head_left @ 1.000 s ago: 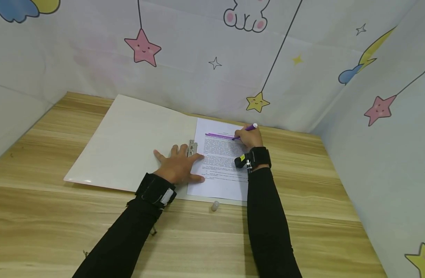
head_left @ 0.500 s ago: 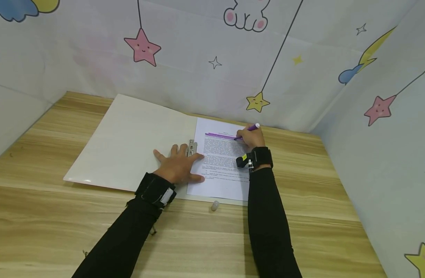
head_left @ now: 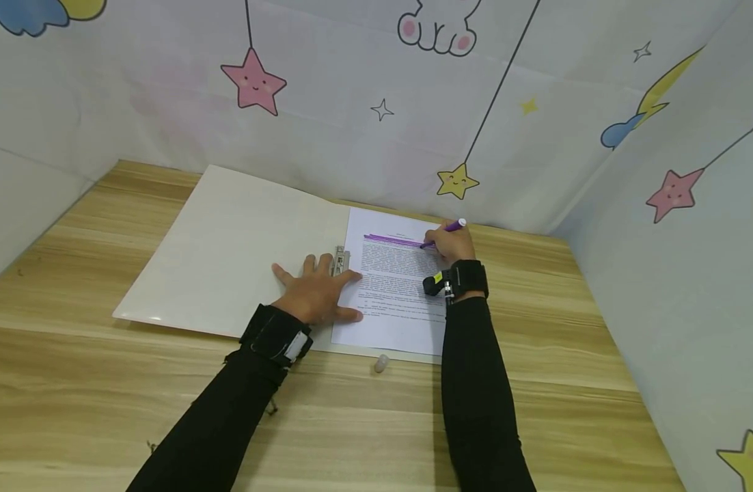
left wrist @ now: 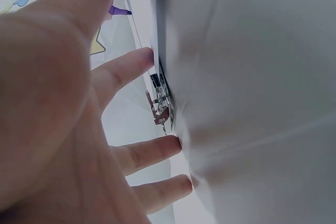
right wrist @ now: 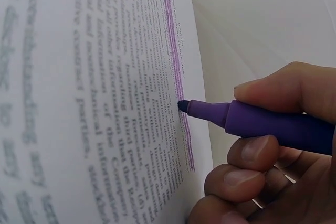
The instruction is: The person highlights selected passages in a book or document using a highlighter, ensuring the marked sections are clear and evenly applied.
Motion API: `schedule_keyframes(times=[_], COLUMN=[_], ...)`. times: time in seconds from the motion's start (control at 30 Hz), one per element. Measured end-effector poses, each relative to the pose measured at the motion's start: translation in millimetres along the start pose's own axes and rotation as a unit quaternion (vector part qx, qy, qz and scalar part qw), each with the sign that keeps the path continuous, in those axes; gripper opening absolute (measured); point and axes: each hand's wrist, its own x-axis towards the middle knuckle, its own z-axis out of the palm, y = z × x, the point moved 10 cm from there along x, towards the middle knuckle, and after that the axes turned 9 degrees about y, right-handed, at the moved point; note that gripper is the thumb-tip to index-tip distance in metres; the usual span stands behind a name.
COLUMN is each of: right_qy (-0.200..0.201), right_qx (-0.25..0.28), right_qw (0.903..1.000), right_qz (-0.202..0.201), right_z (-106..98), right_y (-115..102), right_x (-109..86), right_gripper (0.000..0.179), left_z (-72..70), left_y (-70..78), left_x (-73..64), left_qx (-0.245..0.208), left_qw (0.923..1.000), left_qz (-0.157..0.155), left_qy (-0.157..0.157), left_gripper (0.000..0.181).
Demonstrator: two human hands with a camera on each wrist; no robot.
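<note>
A purple highlighter (right wrist: 278,127) is pinched between the thumb and fingers of my right hand (head_left: 453,244). Its dark tip sits at the purple strokes (right wrist: 176,61) near the top of a printed sheet (head_left: 389,335); whether the tip touches the paper is hard to tell. My left hand (head_left: 315,297) rests with spread fingers across the white open folder (head_left: 229,239), thumb and index finger reaching onto the sheet's left margin. Beside those fingers is the folder's metal clip (head_left: 341,260), also visible beyond the fingers in the left wrist view.
A small pale cap (head_left: 381,363) lies on the wooden table (head_left: 364,430) just below the folder's front edge. Behind the folder rises a white wall cloth (head_left: 327,143) printed with stars, and another cloth wall (head_left: 678,273) closes the right side.
My right hand has slid a little to the right along the upper text lines with the highlighter. My left hand has stayed in place.
</note>
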Motion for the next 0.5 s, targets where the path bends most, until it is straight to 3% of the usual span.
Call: schedule_keyframes(times=[0.5], right_qy=[-0.002], right_qx=[-0.004], right_qw=[0.9999], right_qz=[0.013], right_z=[-11.1], right_y=[4.8], right_x=[1.7], right_gripper=[0.022], left_z=[-2.0], left_y=[3.1], left_x=[-1.6], left_qx=[-0.005], left_qw=[1.0000], left_qz=[0.003], left_qy=[-0.001], left_gripper=[0.078])
